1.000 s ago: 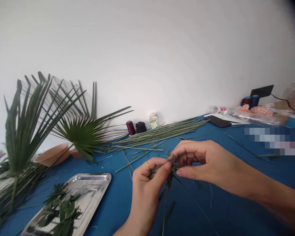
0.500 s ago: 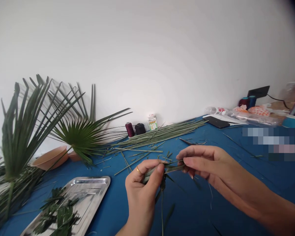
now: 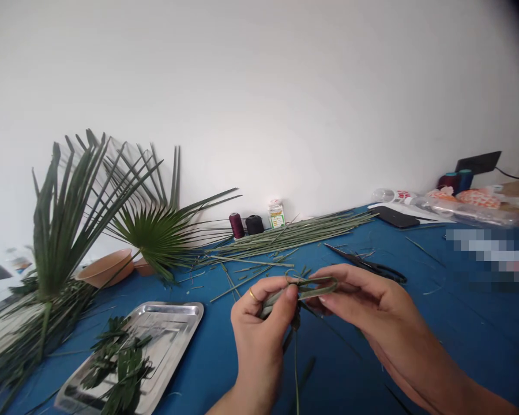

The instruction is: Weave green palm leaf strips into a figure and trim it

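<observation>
Between thumb and forefinger, my left hand (image 3: 262, 323) pinches a small bundle of folded palm leaf strips (image 3: 273, 301); a gold ring is on one finger. Thin strip ends hang below that hand. From the pinch a narrow green palm strip loop (image 3: 315, 293) reaches right. My right hand (image 3: 372, 305) has its thumb and fingers closed on this loop, and the loop's tip shows in front of the forefinger. Black-handled scissors (image 3: 374, 268) lie just behind my right hand, partly covered by it.
Cut palm strips (image 3: 281, 239) lie along the wall beside thread spools (image 3: 237, 226) and a small box (image 3: 276, 214). At left are fan palm leaves (image 3: 155, 227), an orange bowl (image 3: 106, 270) and a metal tray (image 3: 179, 331) holding woven leaf pieces. A black phone (image 3: 395, 217) lies at back right.
The view has shifted left, so things appear farther right. The strip between my hands now shows as an opened loop, and my right fingers have moved along it. More of the scissors shows.
</observation>
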Motion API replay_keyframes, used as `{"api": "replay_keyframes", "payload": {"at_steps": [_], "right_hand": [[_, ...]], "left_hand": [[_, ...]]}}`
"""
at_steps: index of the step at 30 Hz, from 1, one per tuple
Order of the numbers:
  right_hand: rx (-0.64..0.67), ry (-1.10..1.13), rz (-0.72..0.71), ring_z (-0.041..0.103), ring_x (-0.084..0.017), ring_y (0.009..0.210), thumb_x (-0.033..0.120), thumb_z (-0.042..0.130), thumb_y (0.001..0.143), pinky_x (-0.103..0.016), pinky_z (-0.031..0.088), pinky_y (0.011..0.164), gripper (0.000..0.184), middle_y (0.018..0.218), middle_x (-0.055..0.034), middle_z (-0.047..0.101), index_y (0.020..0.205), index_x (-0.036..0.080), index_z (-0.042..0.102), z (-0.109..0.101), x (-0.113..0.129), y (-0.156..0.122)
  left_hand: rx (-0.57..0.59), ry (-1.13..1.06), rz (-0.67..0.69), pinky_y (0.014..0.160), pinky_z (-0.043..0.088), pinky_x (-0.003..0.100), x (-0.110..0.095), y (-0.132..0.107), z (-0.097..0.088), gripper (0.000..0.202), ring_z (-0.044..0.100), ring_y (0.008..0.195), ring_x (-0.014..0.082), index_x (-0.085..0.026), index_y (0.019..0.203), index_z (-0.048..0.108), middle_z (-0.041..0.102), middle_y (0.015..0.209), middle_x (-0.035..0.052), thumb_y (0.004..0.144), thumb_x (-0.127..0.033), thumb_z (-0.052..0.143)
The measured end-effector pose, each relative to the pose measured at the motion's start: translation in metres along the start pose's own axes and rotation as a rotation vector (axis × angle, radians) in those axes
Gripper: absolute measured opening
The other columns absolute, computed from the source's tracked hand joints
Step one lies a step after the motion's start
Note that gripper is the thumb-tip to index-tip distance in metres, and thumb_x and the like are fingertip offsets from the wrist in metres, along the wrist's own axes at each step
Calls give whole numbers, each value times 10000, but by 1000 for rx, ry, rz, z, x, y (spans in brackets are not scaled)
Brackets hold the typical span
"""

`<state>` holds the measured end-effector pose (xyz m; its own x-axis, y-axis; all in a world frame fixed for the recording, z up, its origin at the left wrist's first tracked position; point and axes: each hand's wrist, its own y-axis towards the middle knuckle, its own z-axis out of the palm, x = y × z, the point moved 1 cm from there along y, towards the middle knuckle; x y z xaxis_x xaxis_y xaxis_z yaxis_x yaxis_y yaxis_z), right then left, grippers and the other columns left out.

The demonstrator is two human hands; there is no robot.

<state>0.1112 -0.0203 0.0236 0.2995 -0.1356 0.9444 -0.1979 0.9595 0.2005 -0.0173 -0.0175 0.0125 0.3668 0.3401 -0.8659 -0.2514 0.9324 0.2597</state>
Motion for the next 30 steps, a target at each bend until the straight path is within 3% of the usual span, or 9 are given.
{"api": "replay_keyframes", "payload": {"at_steps": [6, 15, 21, 25, 30], "right_hand": [[116, -126, 78, 536, -49, 605, 146, 569, 757, -117, 424, 560, 96, 621, 49, 604, 703, 180, 640, 1, 3, 4], [122, -390, 58, 577, -119, 659, 144, 548, 719, -209, 437, 609, 64, 662, 19, 628, 689, 181, 592, 3, 11, -3], [259, -143, 121, 550, -104, 619, 143, 543, 743, -214, 422, 588, 58, 623, 15, 597, 734, 157, 599, -1, 7, 2], [196, -71, 73, 504, -92, 614, 209, 632, 724, -203, 401, 568, 47, 638, 26, 556, 719, 165, 616, -2, -1, 5], [187, -63, -3, 510, -91, 560, 264, 556, 801, -216, 382, 539, 123, 582, 27, 539, 734, 173, 606, 2, -2, 4]], "left_hand": [[-27, -16, -30, 409, 335, 114, 2, -3, -4, 156, 418, 412, 25, -185, 609, 679, 570, 478, -46, 540, -296, 762], [-47, -77, 1, 479, 396, 117, 3, -1, -1, 163, 499, 485, 50, -174, 602, 684, 623, 536, -23, 550, -311, 755], [-16, -110, -17, 448, 368, 133, 1, -4, 0, 173, 456, 455, 48, -160, 591, 635, 573, 512, -39, 579, -296, 742], [30, -102, -28, 474, 367, 174, 2, -5, -1, 192, 453, 465, 68, -161, 603, 594, 549, 516, -35, 604, -301, 725], [152, -124, -70, 485, 336, 200, 7, -6, -1, 181, 442, 460, 76, -169, 643, 559, 531, 515, -34, 675, -309, 670]]}}
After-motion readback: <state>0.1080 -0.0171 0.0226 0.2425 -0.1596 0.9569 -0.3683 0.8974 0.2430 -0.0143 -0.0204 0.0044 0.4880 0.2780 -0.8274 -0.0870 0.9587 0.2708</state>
